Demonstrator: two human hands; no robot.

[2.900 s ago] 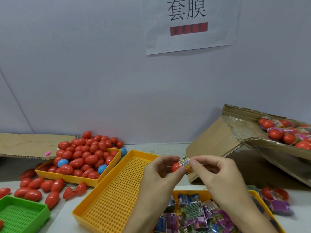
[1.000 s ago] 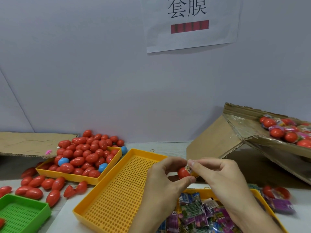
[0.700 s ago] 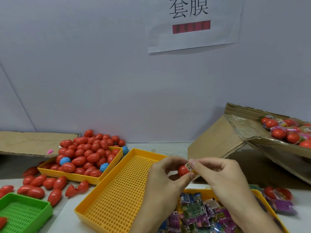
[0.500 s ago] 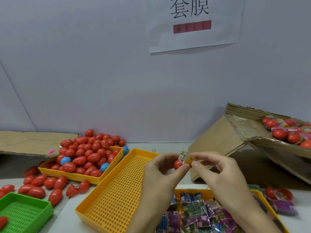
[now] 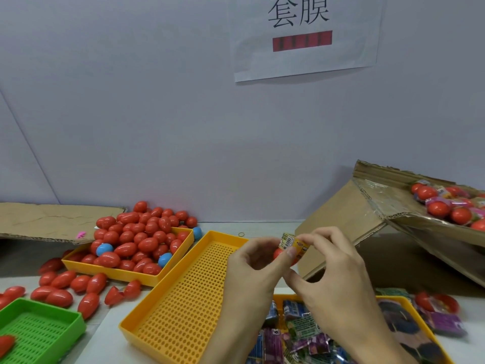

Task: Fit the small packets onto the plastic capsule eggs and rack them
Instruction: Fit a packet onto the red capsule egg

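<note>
My left hand (image 5: 252,269) pinches a red capsule egg (image 5: 278,254) between thumb and fingers at chest height. My right hand (image 5: 330,271) pinches a small yellow packet (image 5: 295,244) with a barcode, held over the egg's right end. Most of the egg is hidden behind my fingers. Below my hands a yellow tray (image 5: 388,302) holds several purple, blue and green packets (image 5: 301,329). A yellow perforated tray (image 5: 183,298) lies under my left wrist with nothing visible in it.
A yellow tray (image 5: 123,275) heaped with red and a few blue eggs (image 5: 139,240) stands at left, with loose eggs before it. A green tray (image 5: 39,334) sits at bottom left. A tilted cardboard box (image 5: 380,214) at right holds wrapped eggs (image 5: 446,206).
Both hands lowered the egg, then raised it again. The packet has been worked further over the egg's right end, and my right fingers have shifted on it.
</note>
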